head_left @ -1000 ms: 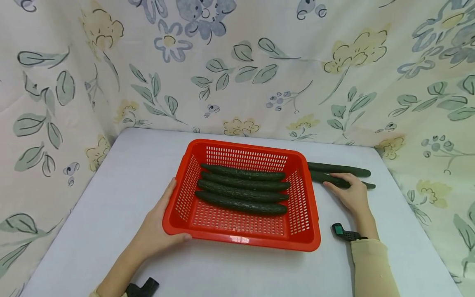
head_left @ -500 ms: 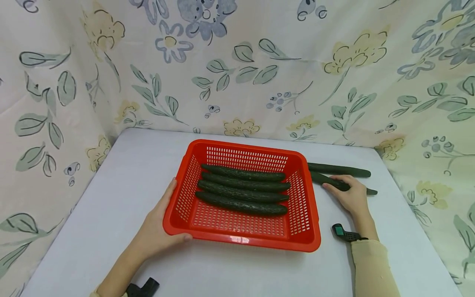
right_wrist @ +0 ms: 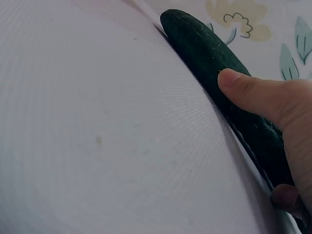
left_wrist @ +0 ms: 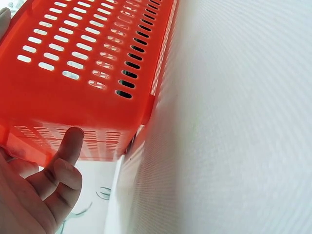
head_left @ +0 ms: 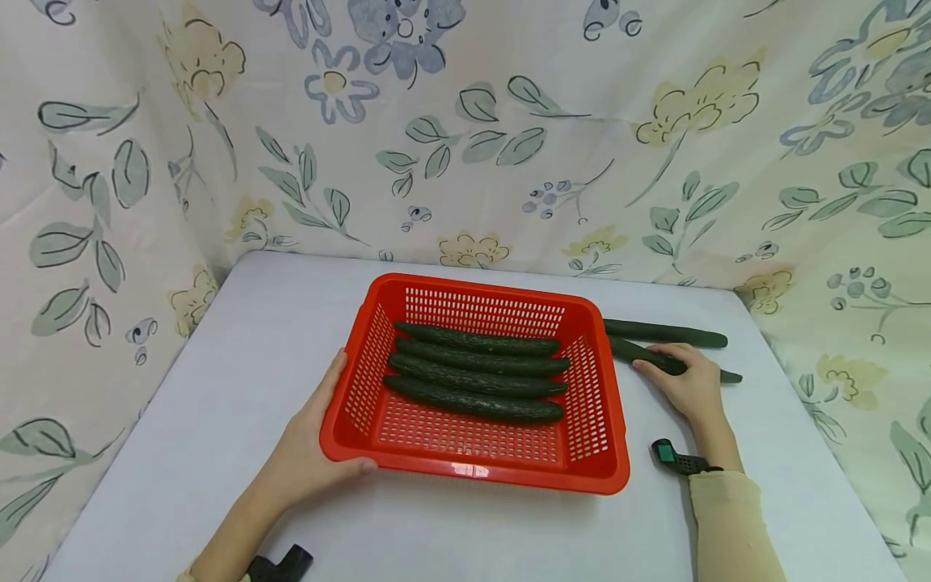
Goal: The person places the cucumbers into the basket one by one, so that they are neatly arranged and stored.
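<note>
At the basket's left front corner my left hand (head_left: pixel 301 457) holds the red plastic basket (head_left: pixel 469 470), thumb along the front rim and fingers against the left side. In the left wrist view, fingers (left_wrist: pixel 68 178) of that hand reach to the slotted wall. Several dark green cucumbers (head_left: pixel 473 378) lie side by side inside the basket. To its right, my right hand (head_left: pixel 687 384) grips a cucumber (head_left: pixel 633 350) on the table from above. The right wrist view shows the thumb (right_wrist: pixel 248 92) pressed on that cucumber's side, the far fingers mostly hidden.
Behind the gripped cucumber lies another cucumber (head_left: pixel 672 333), its left end hidden by the basket. A white cloth covers the table (head_left: pixel 473 533). Floral curtains (head_left: pixel 465 162) hang along the back and both sides.
The right end of the cucumber under my right hand has swung slightly toward me, away from the one behind, and the hand has shifted a little. The left hand and basket stay in place.
</note>
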Demonstrator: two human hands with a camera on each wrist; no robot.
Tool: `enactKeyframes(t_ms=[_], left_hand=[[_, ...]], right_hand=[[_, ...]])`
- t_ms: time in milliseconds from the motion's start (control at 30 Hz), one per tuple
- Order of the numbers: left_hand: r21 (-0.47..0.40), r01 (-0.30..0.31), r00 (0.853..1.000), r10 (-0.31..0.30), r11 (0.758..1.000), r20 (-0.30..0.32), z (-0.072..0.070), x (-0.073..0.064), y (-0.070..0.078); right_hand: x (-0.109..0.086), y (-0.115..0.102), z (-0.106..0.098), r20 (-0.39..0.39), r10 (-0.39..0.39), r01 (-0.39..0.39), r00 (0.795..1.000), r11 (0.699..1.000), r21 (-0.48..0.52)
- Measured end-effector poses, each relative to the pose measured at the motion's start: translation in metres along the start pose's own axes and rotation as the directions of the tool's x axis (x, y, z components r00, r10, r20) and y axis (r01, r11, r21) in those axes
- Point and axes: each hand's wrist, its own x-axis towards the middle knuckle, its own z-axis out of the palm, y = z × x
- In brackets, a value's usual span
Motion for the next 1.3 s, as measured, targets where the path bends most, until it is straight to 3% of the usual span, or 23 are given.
enactKeyframes(t_ms=[267, 467, 900, 1133, 1300], left_hand=[[0.039, -0.007, 1.0, 0.008, 0.999, -0.006, -0.001, 0.0, 0.0], [0.034, -0.009, 1.0, 0.009, 0.999, -0.003, -0.001, -0.001, 0.0], [0.046, -0.004, 1.0, 0.004, 0.999, -0.002, -0.001, -0.001, -0.001], [0.037, 0.004, 1.0, -0.003, 0.999, -0.004, -0.001, -0.002, 0.001], [0.032, 0.0, 1.0, 0.0, 0.999, -0.002, -0.001, -0.001, 0.0]], right_hand=[[0.0, -0.003, -0.004, 0.001, 0.006, -0.006, 1.0, 1.0, 0.025], [0.0, -0.013, -0.018, -0.011, 0.051, -0.051, 0.999, 0.998, 0.027], [0.001, -0.019, -0.031, -0.128, 0.184, -0.172, 0.974, 0.98, 0.101], [0.004, -0.031, -0.039, -0.193, 0.179, -0.159, 0.965, 0.981, 0.115], [0.006, -0.042, -0.044, -0.212, 0.093, -0.078, 0.973, 0.994, 0.079]])
